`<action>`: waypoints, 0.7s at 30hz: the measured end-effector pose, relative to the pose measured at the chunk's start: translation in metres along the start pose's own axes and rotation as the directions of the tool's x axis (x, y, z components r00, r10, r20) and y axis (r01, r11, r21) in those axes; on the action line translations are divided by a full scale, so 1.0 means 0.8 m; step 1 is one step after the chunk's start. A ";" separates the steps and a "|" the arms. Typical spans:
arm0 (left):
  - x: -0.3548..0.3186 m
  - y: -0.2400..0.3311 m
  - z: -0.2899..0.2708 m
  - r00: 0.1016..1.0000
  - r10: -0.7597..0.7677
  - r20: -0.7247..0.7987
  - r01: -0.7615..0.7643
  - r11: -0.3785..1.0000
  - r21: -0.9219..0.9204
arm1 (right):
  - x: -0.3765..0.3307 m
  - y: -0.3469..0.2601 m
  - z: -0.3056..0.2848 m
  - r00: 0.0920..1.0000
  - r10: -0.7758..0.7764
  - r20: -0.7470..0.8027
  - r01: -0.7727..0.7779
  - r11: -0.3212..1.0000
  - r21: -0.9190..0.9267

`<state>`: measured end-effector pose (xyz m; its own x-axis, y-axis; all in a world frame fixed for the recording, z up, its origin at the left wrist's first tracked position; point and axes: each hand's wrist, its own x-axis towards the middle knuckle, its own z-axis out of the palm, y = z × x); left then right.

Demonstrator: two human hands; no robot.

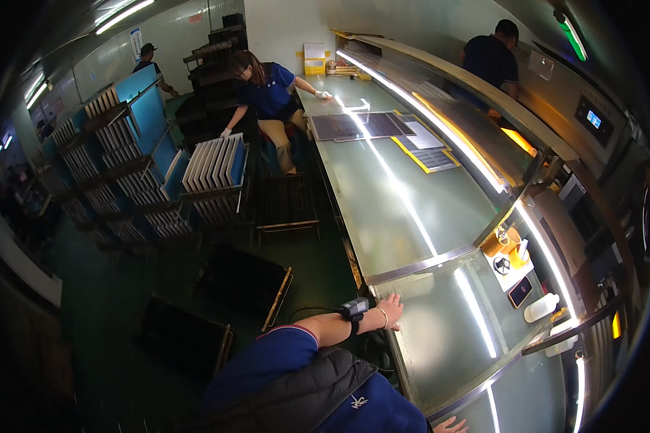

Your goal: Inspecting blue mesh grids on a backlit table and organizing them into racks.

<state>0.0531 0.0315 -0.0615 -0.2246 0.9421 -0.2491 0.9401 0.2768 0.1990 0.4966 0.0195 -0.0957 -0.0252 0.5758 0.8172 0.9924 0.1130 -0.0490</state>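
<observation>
On the long worktable, the left hand is laid spread, across from a white bottle; how the right hand is bent cannot be told.

The lower picture edge cuts off part of the right hand.

The tabletop looks smooth and glossy — the bottle, plastic.
</observation>
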 end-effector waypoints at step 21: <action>0.023 0.016 -0.022 0.998 0.028 0.059 -0.036 0.989 0.142 | 0.009 -0.019 -0.003 0.978 0.154 0.140 -0.152 0.988 -0.023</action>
<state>0.0567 0.0558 -0.0469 -0.1825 0.9366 -0.2991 0.9746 0.2126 0.0709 0.4815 0.0198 -0.0874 0.1109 0.6941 0.7112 0.9872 0.0053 -0.1592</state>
